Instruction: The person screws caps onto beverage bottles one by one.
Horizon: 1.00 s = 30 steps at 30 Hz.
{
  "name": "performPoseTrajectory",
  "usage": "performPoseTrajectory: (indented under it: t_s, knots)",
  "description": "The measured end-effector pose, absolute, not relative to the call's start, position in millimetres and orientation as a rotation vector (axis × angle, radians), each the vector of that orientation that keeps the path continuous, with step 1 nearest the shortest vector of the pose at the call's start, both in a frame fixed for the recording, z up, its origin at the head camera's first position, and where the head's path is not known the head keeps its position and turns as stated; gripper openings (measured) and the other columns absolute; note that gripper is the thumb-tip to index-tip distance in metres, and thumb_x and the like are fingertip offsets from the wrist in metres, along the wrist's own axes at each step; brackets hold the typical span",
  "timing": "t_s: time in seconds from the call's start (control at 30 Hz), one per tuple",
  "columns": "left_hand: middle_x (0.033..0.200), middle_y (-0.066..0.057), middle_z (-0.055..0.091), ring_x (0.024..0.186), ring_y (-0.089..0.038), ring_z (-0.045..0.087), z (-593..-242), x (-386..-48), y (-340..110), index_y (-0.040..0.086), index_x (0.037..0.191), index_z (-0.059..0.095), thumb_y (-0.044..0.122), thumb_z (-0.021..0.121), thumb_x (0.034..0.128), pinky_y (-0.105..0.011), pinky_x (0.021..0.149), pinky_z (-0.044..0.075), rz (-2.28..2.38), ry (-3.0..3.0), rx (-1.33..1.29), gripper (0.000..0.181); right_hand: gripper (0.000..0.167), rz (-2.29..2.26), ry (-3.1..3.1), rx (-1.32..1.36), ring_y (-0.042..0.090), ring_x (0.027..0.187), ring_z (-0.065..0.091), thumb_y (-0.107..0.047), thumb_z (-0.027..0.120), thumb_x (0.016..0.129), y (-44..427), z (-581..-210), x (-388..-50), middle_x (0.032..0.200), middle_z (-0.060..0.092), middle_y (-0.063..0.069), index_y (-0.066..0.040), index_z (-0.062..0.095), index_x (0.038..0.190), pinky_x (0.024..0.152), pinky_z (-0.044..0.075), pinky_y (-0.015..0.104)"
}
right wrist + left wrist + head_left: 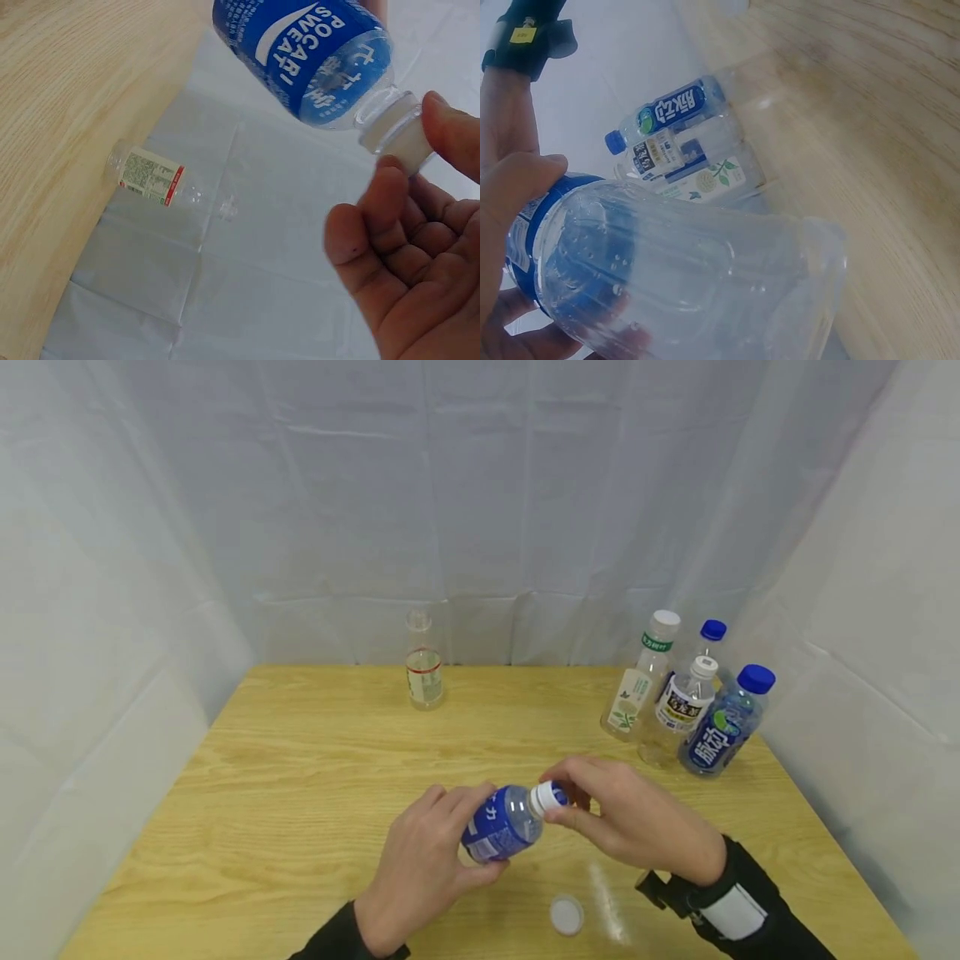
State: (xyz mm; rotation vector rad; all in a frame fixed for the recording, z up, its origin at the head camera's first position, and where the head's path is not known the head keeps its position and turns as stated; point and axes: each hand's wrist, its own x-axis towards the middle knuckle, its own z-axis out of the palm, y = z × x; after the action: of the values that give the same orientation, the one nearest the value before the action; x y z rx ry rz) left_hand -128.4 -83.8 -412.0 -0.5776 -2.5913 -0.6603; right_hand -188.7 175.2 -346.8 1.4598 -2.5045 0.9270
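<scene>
My left hand (427, 852) grips a clear plastic drink bottle (506, 827) with a blue Pocari Sweat label, held tilted above the table with its neck to the right. In the left wrist view the clear lower body of this bottle (697, 262) fills the front, with droplets on its inside. My right hand (622, 814) pinches the white cap (546, 797) at the bottle's neck between thumb and fingers. The right wrist view shows the cap (409, 142) on the neck, partly covered by the thumb. Below, a loose white cap (566, 915) lies on the table.
A capless clear bottle (425, 677) stands at the back of the wooden table (300, 793). Grouped at the back right are a white-capped bottle (637, 693), a smaller white-capped bottle (681, 706), a blue-capped bottle (712, 631) and another blue-capped bottle (727, 727). White sheeting (480, 510) surrounds the table.
</scene>
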Motion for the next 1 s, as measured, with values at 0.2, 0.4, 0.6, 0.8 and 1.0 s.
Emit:
performPoseTrajectory:
  t_s: [0.2,0.4,0.6,0.8,1.0]
  knots:
    - [0.122,0.005,0.069,0.097,-0.008,0.062,-410.1,-131.6,-82.3,0.022,0.137,0.055,0.051,0.09,0.066,-0.028,0.078,0.058,-0.685,-2.532,-0.586,0.084,0.028,1.0,-2.356,1.48,0.001,0.081,0.055,-0.015,0.07,0.095,172.6,-344.9,-193.1,0.096,0.062,-0.01,-0.013,0.062,0.121,0.067,0.051,0.018]
    - [0.124,0.003,0.068,0.102,-0.01,0.063,-407.5,-134.0,-80.7,0.022,0.143,0.05,0.054,0.088,0.0691,-0.031,0.081,0.059,-0.695,-2.524,-0.575,0.09,0.029,1.011,-2.323,1.462,0.001,0.083,0.057,-0.012,0.07,0.094,170.7,-335.1,-198.9,0.1,0.065,-0.008,-0.011,0.063,0.122,0.07,0.053,0.02]
    - [0.128,-0.002,0.066,0.112,-0.016,0.064,-409.9,-135.6,-81.5,0.021,0.15,0.042,0.057,0.087,0.0686,-0.036,0.083,0.06,-0.681,-2.508,-0.556,0.1,0.029,0.951,-2.368,1.436,0.001,0.085,0.058,-0.012,0.069,0.095,176.3,-317.7,-207.2,0.102,0.066,-0.009,-0.013,0.063,0.123,0.07,0.054,0.021]
    - [0.126,-0.004,0.067,0.11,-0.019,0.065,-413.0,-137.5,-85.1,0.014,0.146,0.048,0.049,0.087,0.0718,-0.036,0.08,0.06,-0.633,-2.452,-0.561,0.09,0.029,0.806,-2.452,1.3,0.001,0.085,0.056,-0.014,0.068,0.096,197.4,-299.3,-219.7,0.102,0.063,-0.01,-0.015,0.063,0.125,0.068,0.053,0.023]
    - [0.122,-0.003,0.067,0.107,-0.018,0.065,-414.8,-135.9,-90.7,0.011,0.14,0.053,0.04,0.085,0.0753,-0.033,0.075,0.06,-0.616,-2.448,-0.558,0.078,0.027,0.668,-2.498,1.161,0.005,0.078,0.05,-0.013,0.069,0.096,218.3,-294.6,-245.7,0.094,0.06,-0.007,-0.011,0.064,0.123,0.062,0.049,0.025]
